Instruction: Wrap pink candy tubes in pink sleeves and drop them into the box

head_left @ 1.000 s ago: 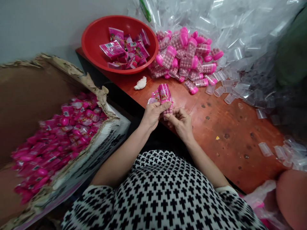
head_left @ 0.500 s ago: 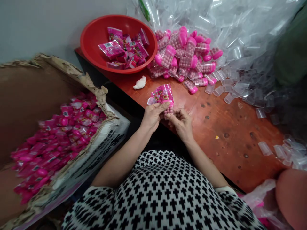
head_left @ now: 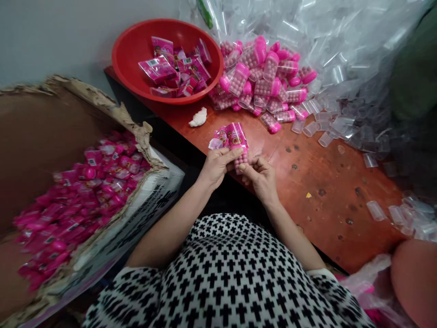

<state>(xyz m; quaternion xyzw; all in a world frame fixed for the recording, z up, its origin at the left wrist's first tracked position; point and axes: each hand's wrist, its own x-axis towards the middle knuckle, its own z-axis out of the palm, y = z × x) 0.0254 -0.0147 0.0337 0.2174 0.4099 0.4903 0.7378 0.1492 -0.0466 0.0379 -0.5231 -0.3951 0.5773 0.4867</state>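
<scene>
Moved since earlier: both hands sit a touch lower in the frame than half a second ago, and the pink sleeve has slid further down over the tube, so fewer candy balls show below it.
Left hand: left hand (head_left: pixel 216 165), at frame centre, has its grip closed, thumb laid across the lower edge of the pink sleeve (head_left: pixel 236 135) and a few spare flat sleeves (head_left: pixel 218 138) fanned out behind its fingers.
Right hand: right hand (head_left: pixel 261 175), just right of centre, pinches the bottom of the candy tube (head_left: pixel 241 157) between thumb and fingertips, grip closed on it.
Where the tube is: held in the air above the near edge of the tabletop (head_left: pixel 324 182), touching both hands, upright and leaning slightly away.
Surroundings: red basin (head_left: pixel 136 50) with sleeved packs in the upper middle; pile of filled tubes (head_left: pixel 266 79) to its right; empty clear tubes (head_left: pixel 337 123) scattered at upper right; torn carton (head_left: pixel 112 114) full of finished packs at left.
Risk, sleeve: thin film may wrinkle or sit crooked if the thumb pulls one side harder than the other.
Risk, spares: loose sleeves behind the left fingers may slip out and fall between tabletop and carton, since few fingers seem to trap them.
Risk, tube: a light pinch at the very bottom could let the tube pop out, and if its cap is loose the balls would spill.
</scene>
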